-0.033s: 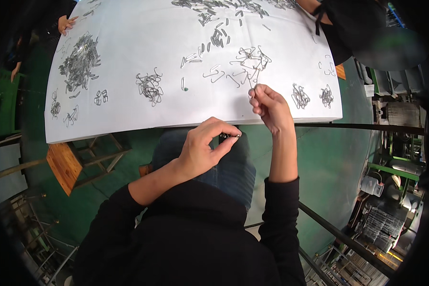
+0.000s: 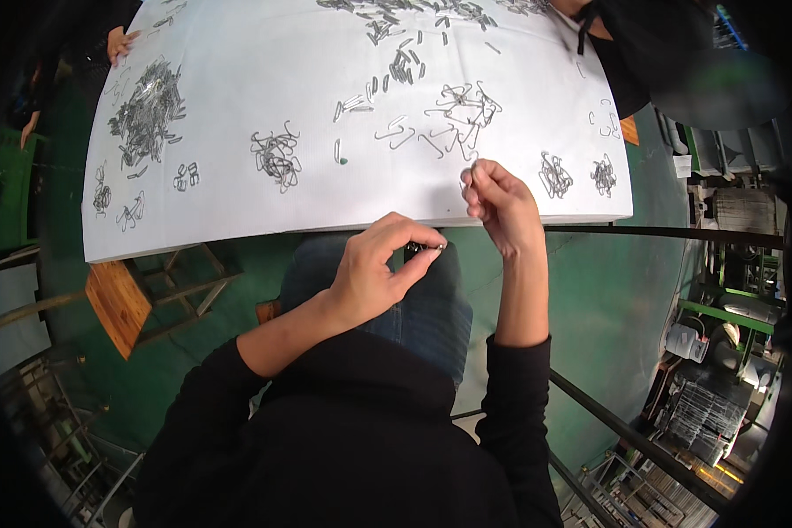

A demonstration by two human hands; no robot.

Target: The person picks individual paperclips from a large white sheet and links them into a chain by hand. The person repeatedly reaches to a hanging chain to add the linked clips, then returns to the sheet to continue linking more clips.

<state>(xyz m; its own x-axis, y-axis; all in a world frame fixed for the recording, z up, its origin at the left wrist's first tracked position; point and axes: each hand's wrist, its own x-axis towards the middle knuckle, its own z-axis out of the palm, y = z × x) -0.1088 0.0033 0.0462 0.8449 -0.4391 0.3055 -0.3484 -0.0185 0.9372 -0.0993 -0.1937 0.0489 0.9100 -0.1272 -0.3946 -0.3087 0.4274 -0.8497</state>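
My left hand [image 2: 374, 264] is closed above my lap, just off the table's near edge. Thumb and fingers pinch a few small shiny metal pieces [image 2: 421, 250]; their full shape is hidden. My right hand [image 2: 500, 201] hovers over the near edge of the white table [image 2: 229, 207], thumb and forefinger pressed together. A thin wire hook shows faintly at those fingertips, mostly covered. Just beyond lies a loose pile of bent wire hooks [image 2: 462, 110]. Two smaller hook clusters, one [image 2: 554, 176] and another [image 2: 603, 178], lie to its right.
Another hook heap [image 2: 275, 158] lies left of centre. A large pile of metal clips [image 2: 150, 114] covers the far left, and more clips [image 2: 405, 66] spread at the back. Other people's hands, one [image 2: 121, 44] at left, reach the table's sides. A wooden stool [image 2: 119, 308] stands below left.
My right hand has shifted slightly, its fingertips now a little apart from the wire hook pile. My left hand stays almost in place.
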